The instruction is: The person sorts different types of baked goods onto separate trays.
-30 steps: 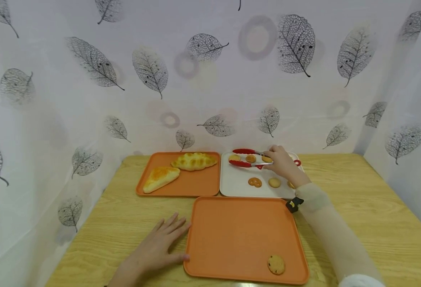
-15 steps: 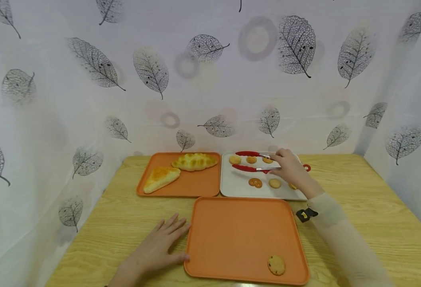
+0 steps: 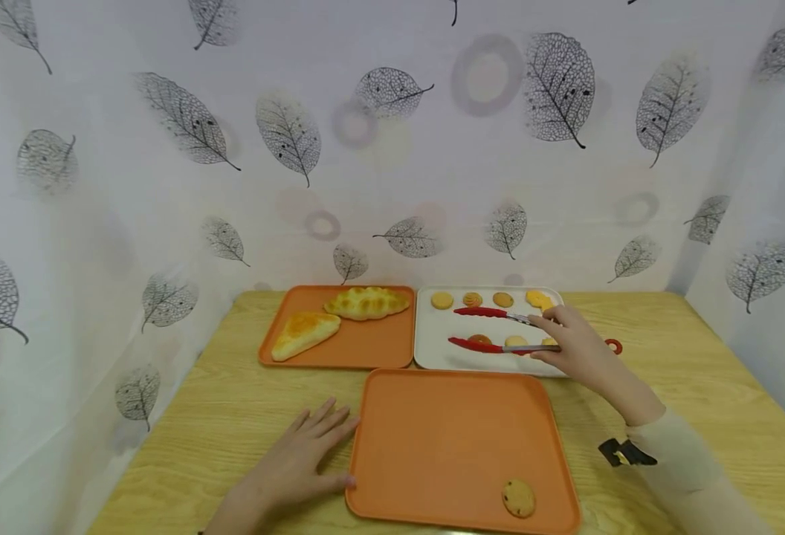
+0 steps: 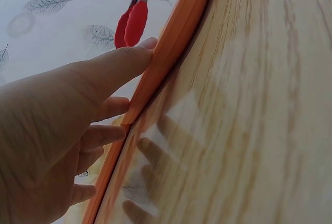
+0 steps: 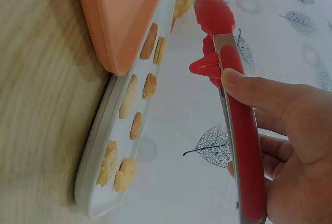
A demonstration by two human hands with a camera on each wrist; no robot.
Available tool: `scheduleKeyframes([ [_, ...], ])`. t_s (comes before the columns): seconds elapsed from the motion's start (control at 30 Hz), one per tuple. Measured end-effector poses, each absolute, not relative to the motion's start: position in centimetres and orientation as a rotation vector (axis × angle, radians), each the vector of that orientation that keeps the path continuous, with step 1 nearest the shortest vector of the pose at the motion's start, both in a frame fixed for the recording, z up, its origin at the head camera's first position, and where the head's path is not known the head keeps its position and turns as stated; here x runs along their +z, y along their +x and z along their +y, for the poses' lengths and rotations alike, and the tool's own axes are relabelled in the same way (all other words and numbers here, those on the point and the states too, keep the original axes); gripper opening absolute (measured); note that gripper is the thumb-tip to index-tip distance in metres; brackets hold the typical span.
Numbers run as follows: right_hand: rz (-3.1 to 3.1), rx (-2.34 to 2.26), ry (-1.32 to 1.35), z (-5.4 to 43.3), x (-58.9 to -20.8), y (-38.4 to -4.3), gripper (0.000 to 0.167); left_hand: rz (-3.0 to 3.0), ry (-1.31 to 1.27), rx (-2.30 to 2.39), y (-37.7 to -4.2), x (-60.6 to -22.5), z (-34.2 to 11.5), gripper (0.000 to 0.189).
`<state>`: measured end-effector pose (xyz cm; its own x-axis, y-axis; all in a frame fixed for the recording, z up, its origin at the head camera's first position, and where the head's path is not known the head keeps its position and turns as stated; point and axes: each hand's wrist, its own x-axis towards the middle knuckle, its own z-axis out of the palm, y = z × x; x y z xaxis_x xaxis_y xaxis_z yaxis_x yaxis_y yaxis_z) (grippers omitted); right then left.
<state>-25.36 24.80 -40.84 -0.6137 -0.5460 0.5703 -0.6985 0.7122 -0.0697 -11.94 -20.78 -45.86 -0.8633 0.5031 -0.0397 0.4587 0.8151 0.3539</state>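
Observation:
My right hand [image 3: 576,349] grips a pair of red-and-metal tongs [image 5: 241,130], thumb on one arm and fingers on the other. In the head view the tongs point left, their two arms spread apart with nothing between the red tips. They overlap the white tray [image 3: 433,327], which bears small cookies in two rows. My left hand [image 3: 292,464] lies with fingers spread at the left rim of the near orange tray [image 3: 453,438], thumb at that rim too. On this tray, towards its front right corner, rests a chocolate chip cookie [image 3: 518,498].
A second orange tray [image 3: 366,345] stands back left, against the white tray. It carries a triangular bread [image 3: 305,334] and a long bumpy loaf [image 3: 367,303]. A leaf-patterned curtain [image 3: 392,171] hangs behind the wooden table [image 3: 673,357].
My right hand has moved right and nearer to me with the tongs, off the back row of cookies. The left hand stays at the tray rim. The head view has shifted slightly.

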Motion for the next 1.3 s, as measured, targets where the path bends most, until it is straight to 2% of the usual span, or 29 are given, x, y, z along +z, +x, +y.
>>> scheduleKeyframes([
  [0.2, -2.385, 0.43, 0.98, 25.8, -40.5, -22.7, 0.06, 2.87, 0.771, 0.514, -11.9, -45.8, -20.8, 0.082],
  [0.33, -2.341, 0.476, 1.042, 26.7, -40.4, -21.1, 0.053, 2.866, 0.757, 0.506, -11.9, -45.8, -20.7, 0.083],
  [0.47, -2.36, 0.527, 1.069, 27.5, -40.5, -19.4, 0.053, 2.86, 0.746, 0.493, -11.9, -45.9, -20.8, 0.084],
  [0.6, -2.426, 0.58, 1.066, 28.2, -40.5, -17.7, 0.066, 2.858, 0.751, 0.486, -11.9, -45.9, -20.8, 0.084],
  [0.83, -2.435, 0.659, 1.129, 29.7, -40.6, -15.6, 0.064, 2.847, 0.753, 0.503, -11.9, -45.9, -20.7, 0.084],
  [1.07, -2.484, 0.617, 1.122, 31.0, -41.0, -13.7, 0.075, 2.843, 0.758, 0.523, -12.0, -45.8, -20.6, 0.082],
  [1.3, -2.476, 0.55, 1.174, 32.0, -41.3, -12.6, 0.073, 2.851, 0.76, 0.515, -12.0, -45.8, -20.6, 0.082],
])
